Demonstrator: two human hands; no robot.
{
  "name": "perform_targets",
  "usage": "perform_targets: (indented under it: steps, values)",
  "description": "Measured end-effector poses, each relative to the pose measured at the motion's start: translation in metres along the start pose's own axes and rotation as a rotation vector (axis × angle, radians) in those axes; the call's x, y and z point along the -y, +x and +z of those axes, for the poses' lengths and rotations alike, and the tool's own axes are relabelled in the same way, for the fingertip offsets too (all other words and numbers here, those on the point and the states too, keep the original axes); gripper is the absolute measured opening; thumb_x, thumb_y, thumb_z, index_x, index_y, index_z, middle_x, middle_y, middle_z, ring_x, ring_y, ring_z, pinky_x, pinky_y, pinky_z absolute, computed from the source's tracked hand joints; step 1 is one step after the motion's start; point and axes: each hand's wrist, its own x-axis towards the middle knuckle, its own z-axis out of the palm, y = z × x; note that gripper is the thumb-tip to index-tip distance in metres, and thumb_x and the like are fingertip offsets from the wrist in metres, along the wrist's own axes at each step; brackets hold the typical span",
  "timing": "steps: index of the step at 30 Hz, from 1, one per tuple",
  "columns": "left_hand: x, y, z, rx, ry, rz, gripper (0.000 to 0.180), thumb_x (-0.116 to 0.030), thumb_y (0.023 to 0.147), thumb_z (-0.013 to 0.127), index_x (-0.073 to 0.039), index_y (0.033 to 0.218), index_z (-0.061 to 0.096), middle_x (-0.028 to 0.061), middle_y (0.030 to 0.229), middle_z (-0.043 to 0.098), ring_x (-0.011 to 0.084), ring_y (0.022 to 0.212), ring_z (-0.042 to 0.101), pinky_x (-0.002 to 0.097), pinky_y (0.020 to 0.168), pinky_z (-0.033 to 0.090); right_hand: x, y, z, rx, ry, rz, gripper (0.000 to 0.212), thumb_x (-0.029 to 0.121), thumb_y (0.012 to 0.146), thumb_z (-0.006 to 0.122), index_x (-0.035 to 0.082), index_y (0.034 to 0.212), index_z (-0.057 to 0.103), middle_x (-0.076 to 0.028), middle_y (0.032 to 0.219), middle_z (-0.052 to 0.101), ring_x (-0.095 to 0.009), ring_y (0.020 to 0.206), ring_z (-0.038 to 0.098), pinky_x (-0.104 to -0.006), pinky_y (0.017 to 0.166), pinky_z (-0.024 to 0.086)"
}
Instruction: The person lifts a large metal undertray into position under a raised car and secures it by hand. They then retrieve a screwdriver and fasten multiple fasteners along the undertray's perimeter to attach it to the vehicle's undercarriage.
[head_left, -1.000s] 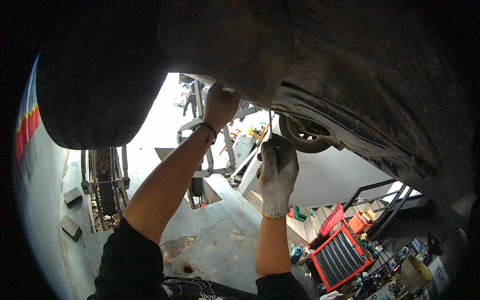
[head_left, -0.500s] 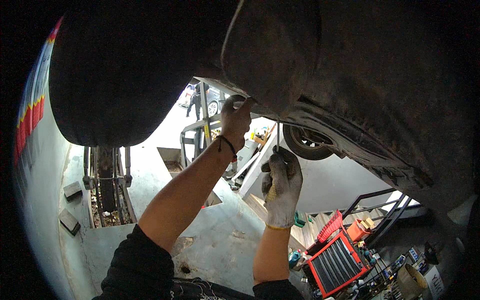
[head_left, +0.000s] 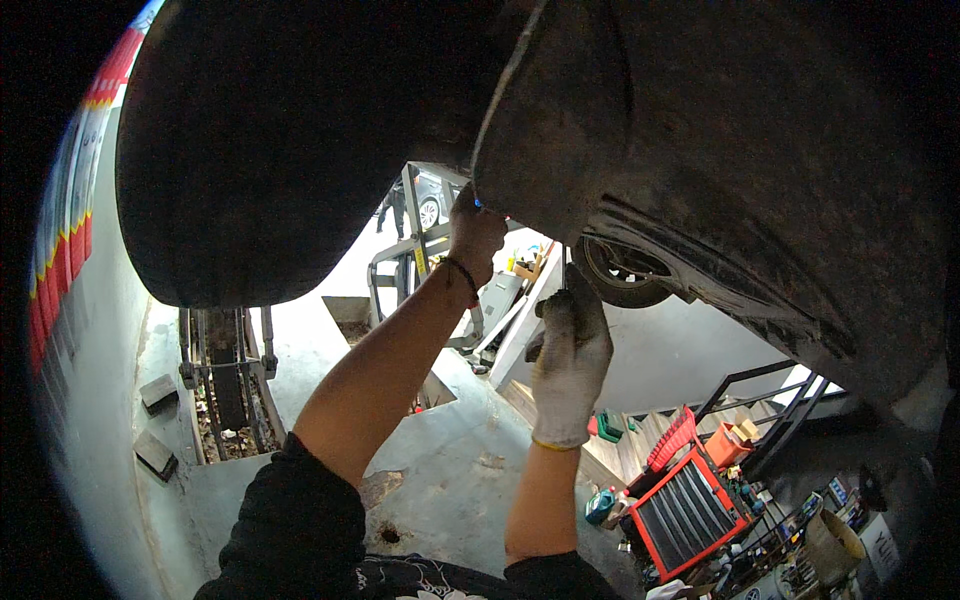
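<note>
Overhead is the underside of a raised car, with a dark wheel arch liner (head_left: 545, 150) beside a large tyre (head_left: 250, 170). My left hand (head_left: 476, 238), a dark bracelet at its wrist, is curled at the liner's lower edge, and its fingertips are partly hidden there. A small blue spot shows by its fingers. My right hand (head_left: 572, 365), in a dirty white work glove, is closed around a screwdriver. The screwdriver's thin shaft (head_left: 567, 262) points up to the liner's lower corner; its handle is hidden in the glove and its tip cannot be made out.
A second wheel (head_left: 625, 275) and a long sill (head_left: 720, 275) are at the right. Below stand a red tool cabinet (head_left: 690, 515), an orange bin (head_left: 728, 445) and a black railing (head_left: 760, 380). Grey blocks (head_left: 157, 455) lie left beside a floor channel. A metal frame (head_left: 415, 245) rises behind.
The view has shifted slightly, so the scene sits a little differently. My left hand has turned at the liner's edge, its fingers now more curled. My right hand still holds the screwdriver upright.
</note>
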Motion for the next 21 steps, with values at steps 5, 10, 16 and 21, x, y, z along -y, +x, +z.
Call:
perform_targets:
  steps: [5, 10, 16, 21]
  values:
    - [-0.006, -0.009, -0.014, -0.138, 0.248, 0.292, 0.036, -0.028, 0.096, 0.072, -0.001, 0.120, 0.068, 0.0156, 0.104, 0.076, 0.0243, 0.095, 0.070, 0.0367, 0.082, 0.054, -0.008, 0.002, 0.012, -0.111, -0.395, -0.239, 0.040, 0.016, 0.104, 0.058, -0.004, 0.139, 0.059, -0.021, 0.133, 0.068, -0.026, 0.123, 0.066, -0.0359, 0.105, 0.050]
    - [-0.059, -0.026, -0.022, 0.549, 0.119, -0.369, 0.035, -0.041, 0.098, 0.071, -0.007, 0.106, 0.070, 0.0001, 0.063, 0.056, 0.0108, 0.051, 0.048, 0.0312, 0.050, 0.038, -0.018, 0.003, 0.010, -0.031, 0.148, -0.031, 0.039, 0.017, 0.101, 0.062, 0.002, 0.137, 0.063, -0.007, 0.098, 0.072, -0.009, 0.070, 0.064, -0.0237, 0.058, 0.051]
    - [-0.091, -0.039, 0.005, 0.904, -0.113, -0.350, 0.025, -0.032, 0.108, 0.057, -0.011, 0.116, 0.066, -0.0074, 0.064, 0.037, 0.0056, 0.054, 0.032, 0.0244, 0.049, 0.025, -0.031, 0.031, -0.026, 0.694, 1.598, 0.510, 0.040, 0.024, 0.111, 0.045, -0.001, 0.141, 0.051, -0.013, 0.093, 0.064, -0.006, 0.043, 0.037, -0.0220, 0.036, 0.029]
    - [-0.091, -0.046, 0.013, 0.699, 0.045, -0.295, 0.028, -0.034, 0.105, 0.064, -0.006, 0.105, 0.068, -0.0074, 0.062, 0.041, 0.0056, 0.052, 0.032, 0.0240, 0.048, 0.024, -0.052, 0.013, -0.017, 0.285, 0.947, 0.209, 0.046, 0.024, 0.102, 0.061, 0.000, 0.141, 0.051, -0.015, 0.108, 0.068, -0.014, 0.068, 0.063, -0.0253, 0.051, 0.049]
